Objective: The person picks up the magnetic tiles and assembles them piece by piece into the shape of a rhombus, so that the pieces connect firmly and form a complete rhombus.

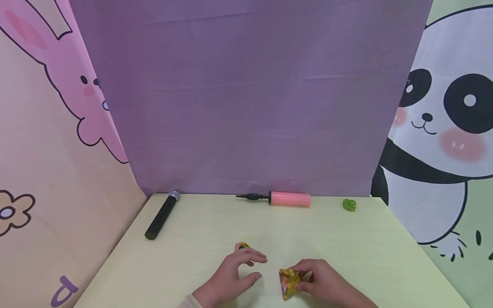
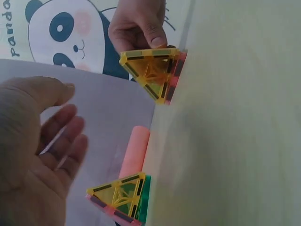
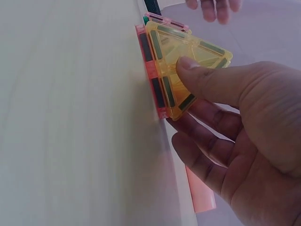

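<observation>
Near the front of the table, my right hand (image 1: 323,280) pinches a small pyramid of yellow and red see-through magnetic tiles (image 1: 288,283). In the right wrist view its thumb lies on a yellow triangular tile (image 3: 171,52), with the other fingers behind. The red tile forms the underside, close to the tabletop. My left hand (image 1: 235,276) is held over the table with fingers extended, thumb apart and nothing in its grasp. Just beyond it stands a second tile pyramid (image 2: 120,200) with yellow, pink and green sides, mostly hidden by that hand in the head view.
A black microphone-like stick with a silver end (image 1: 163,217) lies at the back left. A pink hand pump (image 1: 290,199) with a black nozzle lies along the back edge. To its right is a small green object (image 1: 349,205). A purple cloth (image 1: 250,107) hangs behind the table.
</observation>
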Demonstrator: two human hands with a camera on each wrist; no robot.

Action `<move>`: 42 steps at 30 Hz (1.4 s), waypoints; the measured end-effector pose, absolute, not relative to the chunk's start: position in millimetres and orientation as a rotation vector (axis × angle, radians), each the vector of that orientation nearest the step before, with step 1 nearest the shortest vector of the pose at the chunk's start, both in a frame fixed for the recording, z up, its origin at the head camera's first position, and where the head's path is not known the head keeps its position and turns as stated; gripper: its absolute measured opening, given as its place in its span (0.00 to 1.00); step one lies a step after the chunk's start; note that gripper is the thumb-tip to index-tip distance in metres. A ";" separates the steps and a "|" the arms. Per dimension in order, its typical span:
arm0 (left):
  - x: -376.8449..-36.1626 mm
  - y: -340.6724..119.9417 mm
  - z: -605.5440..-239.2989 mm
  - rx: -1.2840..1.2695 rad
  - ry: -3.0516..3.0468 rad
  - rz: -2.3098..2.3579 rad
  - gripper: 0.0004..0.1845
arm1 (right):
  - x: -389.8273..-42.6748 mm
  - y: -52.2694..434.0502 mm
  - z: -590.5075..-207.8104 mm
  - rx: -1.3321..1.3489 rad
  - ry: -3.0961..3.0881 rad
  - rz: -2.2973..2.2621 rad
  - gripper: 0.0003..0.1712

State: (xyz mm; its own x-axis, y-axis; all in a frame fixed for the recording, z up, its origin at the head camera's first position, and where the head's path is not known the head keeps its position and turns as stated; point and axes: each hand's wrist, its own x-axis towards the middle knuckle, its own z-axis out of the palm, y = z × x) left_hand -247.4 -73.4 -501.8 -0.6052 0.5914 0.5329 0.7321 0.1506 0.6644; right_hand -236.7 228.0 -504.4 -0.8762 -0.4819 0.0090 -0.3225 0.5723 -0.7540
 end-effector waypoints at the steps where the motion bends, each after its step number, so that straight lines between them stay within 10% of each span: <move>1: -248.3 -75.1 -501.0 -1.286 -2.257 -1.456 0.20 | -236.9 228.1 -504.4 -0.673 2.607 -1.188 0.17; 27: -279.5 -107.8 -522.9 -0.892 -2.554 -1.530 0.35 | -239.5 234.6 -505.7 -0.651 2.675 -1.189 0.19; 42: -287.9 -110.1 -537.4 -0.898 -2.566 -1.627 0.26 | -240.3 235.3 -507.3 -0.618 2.655 -1.209 0.19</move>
